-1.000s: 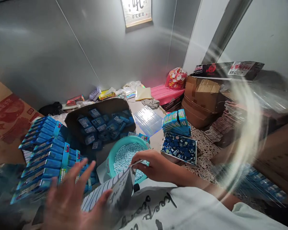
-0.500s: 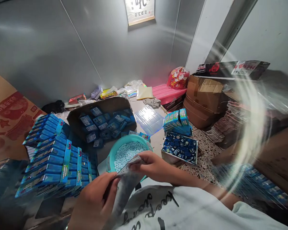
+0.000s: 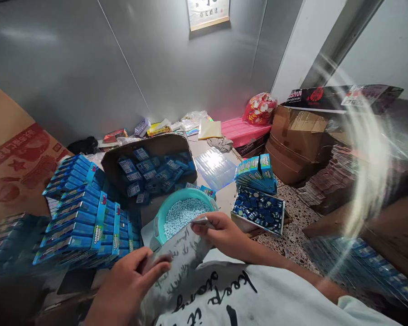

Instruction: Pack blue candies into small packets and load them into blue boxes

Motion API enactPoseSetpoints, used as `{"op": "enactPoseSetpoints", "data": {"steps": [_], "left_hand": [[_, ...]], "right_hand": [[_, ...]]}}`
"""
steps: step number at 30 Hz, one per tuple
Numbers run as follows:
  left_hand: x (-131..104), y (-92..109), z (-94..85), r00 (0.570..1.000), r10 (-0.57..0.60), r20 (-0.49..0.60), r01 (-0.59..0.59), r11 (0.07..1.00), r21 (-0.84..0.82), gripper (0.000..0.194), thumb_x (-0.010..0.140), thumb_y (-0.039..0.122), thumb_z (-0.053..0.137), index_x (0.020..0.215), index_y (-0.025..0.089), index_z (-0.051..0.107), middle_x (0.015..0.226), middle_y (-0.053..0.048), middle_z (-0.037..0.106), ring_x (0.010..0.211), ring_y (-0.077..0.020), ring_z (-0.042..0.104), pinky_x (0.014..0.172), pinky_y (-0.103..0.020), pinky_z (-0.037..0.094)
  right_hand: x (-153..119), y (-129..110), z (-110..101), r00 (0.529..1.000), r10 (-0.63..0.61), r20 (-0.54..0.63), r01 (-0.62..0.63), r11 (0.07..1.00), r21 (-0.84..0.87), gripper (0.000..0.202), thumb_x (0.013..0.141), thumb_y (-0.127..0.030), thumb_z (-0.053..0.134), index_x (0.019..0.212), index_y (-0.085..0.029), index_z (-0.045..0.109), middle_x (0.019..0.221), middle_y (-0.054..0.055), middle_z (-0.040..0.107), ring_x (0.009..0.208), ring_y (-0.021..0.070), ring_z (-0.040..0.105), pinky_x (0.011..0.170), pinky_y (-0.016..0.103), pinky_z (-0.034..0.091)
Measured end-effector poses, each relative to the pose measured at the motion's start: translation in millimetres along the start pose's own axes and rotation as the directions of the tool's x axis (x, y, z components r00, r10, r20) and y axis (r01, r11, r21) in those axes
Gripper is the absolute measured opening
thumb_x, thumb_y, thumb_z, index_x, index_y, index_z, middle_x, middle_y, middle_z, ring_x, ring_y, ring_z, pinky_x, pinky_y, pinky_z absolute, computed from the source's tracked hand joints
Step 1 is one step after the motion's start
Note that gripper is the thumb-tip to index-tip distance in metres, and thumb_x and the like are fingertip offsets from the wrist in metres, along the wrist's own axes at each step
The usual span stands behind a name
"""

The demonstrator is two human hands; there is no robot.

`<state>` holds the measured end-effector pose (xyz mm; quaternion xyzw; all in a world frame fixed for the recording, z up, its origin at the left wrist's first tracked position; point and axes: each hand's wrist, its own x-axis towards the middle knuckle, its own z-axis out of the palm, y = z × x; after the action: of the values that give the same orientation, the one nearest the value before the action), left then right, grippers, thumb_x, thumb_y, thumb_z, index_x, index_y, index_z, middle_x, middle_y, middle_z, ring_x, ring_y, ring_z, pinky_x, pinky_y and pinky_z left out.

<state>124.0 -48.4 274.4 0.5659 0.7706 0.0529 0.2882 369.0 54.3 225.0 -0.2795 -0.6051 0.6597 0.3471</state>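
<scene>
A thin greyish sheet (image 3: 182, 253) is pinched at its upper right corner between the thumb and bent fingers of the right hand (image 3: 221, 232), at the centre of the frame. The sheet's lower left side is touched by the left hand (image 3: 132, 274); whether it is clamped there cannot be told, as the undersides of the fingers are hidden. Whether the dark script is printed on the sheet or seen through it is also unclear. Below, the lettered white shirt (image 3: 258, 294) is cut off by the frame's bottom edge.

Just beyond the hands, a turquoise basin (image 3: 160, 222) is filled with pale blue pellets (image 3: 185, 215), its near rim partly covered. To its right, blue round pieces (image 3: 258, 208) are held in an open box (image 3: 246, 226). At left, blue display packs (image 3: 85, 226) are stacked; behind the basin, small blue packets are piled in a carton (image 3: 114, 165), partly in shadow. The far right is blurred by a curved glare.
</scene>
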Motion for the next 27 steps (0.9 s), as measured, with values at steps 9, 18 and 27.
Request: {"op": "enactPoseSetpoints", "data": {"steps": [9,18,27], "left_hand": [[-19.2,-9.8,7.4,0.987,0.135,-0.088,-0.141,0.988,-0.06,0.05,0.089,0.065,0.045,0.067,0.021,0.055,0.064,0.002,0.056,0.063,-0.0152,0.054,0.061,-0.025,0.037],[-6.0,-3.6,12.9,0.93,0.361,-0.063,-0.357,0.932,0.063,0.042,0.096,0.053,0.044,0.071,0.022,0.058,0.069,0.001,0.062,0.065,-0.0152,0.057,0.059,-0.026,0.038],[-14.3,9.8,13.9,0.709,0.562,-0.427,-0.419,0.822,0.386,0.027,0.094,0.036,0.058,0.121,0.03,0.058,0.107,0.0,0.072,0.098,-0.0199,0.066,0.118,-0.056,0.009]], "right_hand": [[4.1,11.4,-10.4,0.978,-0.102,-0.181,0.051,0.963,-0.266,0.046,0.09,-0.031,0.061,0.134,-0.022,0.052,0.115,0.009,0.066,0.1,0.0215,0.063,0.087,0.038,0.05],[14.0,-17.3,0.9,0.865,-0.313,0.393,0.501,0.48,-0.72,0.035,0.098,-0.033,0.056,0.132,-0.023,0.057,0.121,0.006,0.068,0.12,0.0215,0.056,0.119,0.05,0.013],[15.9,-14.1,8.7,0.884,-0.228,0.409,0.454,0.624,-0.635,0.011,0.092,-0.014,0.056,0.092,-0.018,0.066,0.085,0.0,0.068,0.081,0.0137,0.061,0.085,0.032,0.036]]}}
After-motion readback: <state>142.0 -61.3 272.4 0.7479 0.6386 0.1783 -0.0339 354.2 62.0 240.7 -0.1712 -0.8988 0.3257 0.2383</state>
